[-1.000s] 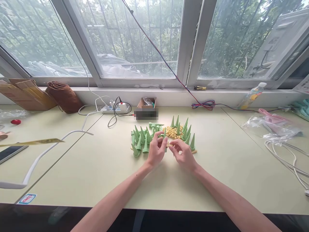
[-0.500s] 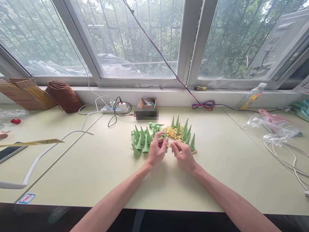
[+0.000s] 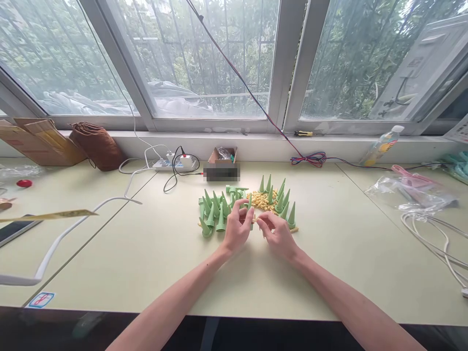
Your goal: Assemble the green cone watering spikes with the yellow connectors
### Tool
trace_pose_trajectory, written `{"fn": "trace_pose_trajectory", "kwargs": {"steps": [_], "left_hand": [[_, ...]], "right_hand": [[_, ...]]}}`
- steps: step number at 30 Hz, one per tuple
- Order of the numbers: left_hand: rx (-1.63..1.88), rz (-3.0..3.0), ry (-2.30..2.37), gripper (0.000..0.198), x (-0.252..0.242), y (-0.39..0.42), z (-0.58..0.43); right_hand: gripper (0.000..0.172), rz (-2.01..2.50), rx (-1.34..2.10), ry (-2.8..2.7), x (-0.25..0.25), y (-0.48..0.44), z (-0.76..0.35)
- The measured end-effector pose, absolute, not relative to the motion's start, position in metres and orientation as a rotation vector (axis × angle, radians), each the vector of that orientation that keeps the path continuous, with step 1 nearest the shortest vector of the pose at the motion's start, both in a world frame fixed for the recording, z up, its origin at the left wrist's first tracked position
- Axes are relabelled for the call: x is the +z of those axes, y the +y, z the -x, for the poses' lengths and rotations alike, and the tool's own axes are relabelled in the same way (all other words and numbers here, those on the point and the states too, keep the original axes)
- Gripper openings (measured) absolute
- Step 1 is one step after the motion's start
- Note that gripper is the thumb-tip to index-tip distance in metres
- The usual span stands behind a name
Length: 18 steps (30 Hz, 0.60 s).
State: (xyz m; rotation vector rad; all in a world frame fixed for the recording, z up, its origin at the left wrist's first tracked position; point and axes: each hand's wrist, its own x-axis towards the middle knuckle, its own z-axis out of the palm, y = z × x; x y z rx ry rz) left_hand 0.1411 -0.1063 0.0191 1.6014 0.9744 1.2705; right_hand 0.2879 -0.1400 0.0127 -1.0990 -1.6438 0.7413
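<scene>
Several green plastic cones (image 3: 214, 210) stand and lie in a cluster on the pale green table (image 3: 153, 248), around a heap of small yellow pieces (image 3: 260, 200). My left hand (image 3: 237, 228) pinches one green cone (image 3: 250, 205) between thumb and fingers in front of the cluster. My right hand (image 3: 278, 235) is close beside it, fingers curled on a small yellow piece (image 3: 256, 221) that meets the cone. More green cones (image 3: 284, 202) stand to the right of the yellow heap.
A power strip (image 3: 171, 165) with cables and a small cardboard box (image 3: 222, 156) sit at the back. A brown bag (image 3: 97, 145) and cartons lie far left, a phone (image 3: 14, 230) at the left edge. A plastic bag (image 3: 413, 191), white cables (image 3: 435, 239) and a bottle (image 3: 380, 145) are on the right.
Both hands stay in front of the cluster. The right hand's fingers shifted slightly, drawing in toward the left hand and then bringing the yellow piece up to the cone.
</scene>
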Motion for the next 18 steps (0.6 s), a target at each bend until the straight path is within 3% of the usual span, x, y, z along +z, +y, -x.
{"fn": "trace_pose_trajectory", "kwargs": {"steps": [15, 18], "left_hand": [[1.239, -1.637, 0.967, 0.030, 0.0185, -0.1085, -0.1419], [1.242, -1.630, 0.982, 0.030, 0.0195, -0.1088, -0.1420]], "right_hand": [[0.047, 1.167, 0.690, -1.652, 0.0054, -0.1362, -0.2894], [0.042, 1.160, 0.709, -1.638, 0.0094, -0.1381, -0.2888]]}}
